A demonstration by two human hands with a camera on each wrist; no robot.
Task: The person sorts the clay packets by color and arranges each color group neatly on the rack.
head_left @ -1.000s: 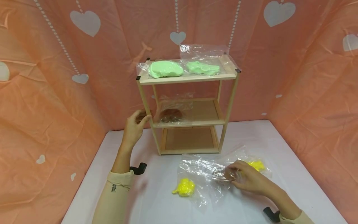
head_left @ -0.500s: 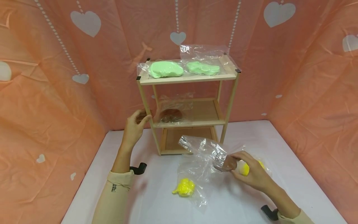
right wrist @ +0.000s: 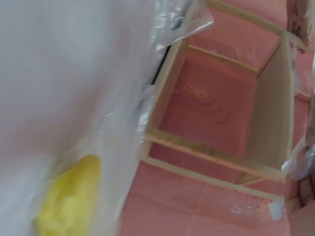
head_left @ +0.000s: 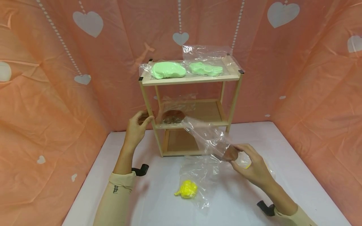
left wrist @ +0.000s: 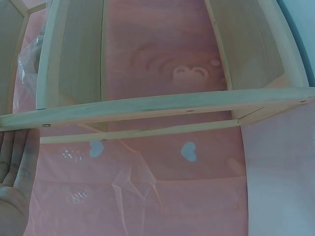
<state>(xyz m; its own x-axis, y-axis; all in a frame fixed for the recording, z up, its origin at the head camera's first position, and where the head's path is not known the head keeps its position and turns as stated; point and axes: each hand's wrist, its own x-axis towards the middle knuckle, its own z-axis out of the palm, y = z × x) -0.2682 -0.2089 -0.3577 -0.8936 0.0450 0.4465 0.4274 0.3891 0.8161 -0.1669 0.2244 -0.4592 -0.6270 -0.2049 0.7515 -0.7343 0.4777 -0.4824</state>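
Observation:
In the head view my left hand (head_left: 135, 130) grips the left front post of a wooden three-tier shelf (head_left: 192, 81) at middle-tier height; the left wrist view shows that hand (left wrist: 17, 177) against the post. My right hand (head_left: 255, 168) pinches a brown lump (head_left: 231, 153) in a clear bag, raised above the table in front of the shelf's lower right. The bag's loose end reaches the middle tier's front edge. On that tier's left lies another bagged brown lump (head_left: 173, 116). Two bagged green lumps (head_left: 168, 69) (head_left: 205, 69) lie on the top tier.
A bagged yellow lump (head_left: 188, 189) lies on the white table (head_left: 158, 201) in front of the shelf. Another yellow lump (right wrist: 71, 201) is near my right hand, largely hidden in the head view. Pink cloth with hearts hangs behind and at both sides.
My right hand has lifted the bagged brown lump off the table, up and slightly left, and the bag's loose end has swung up towards the shelf. My left hand has stayed on the post.

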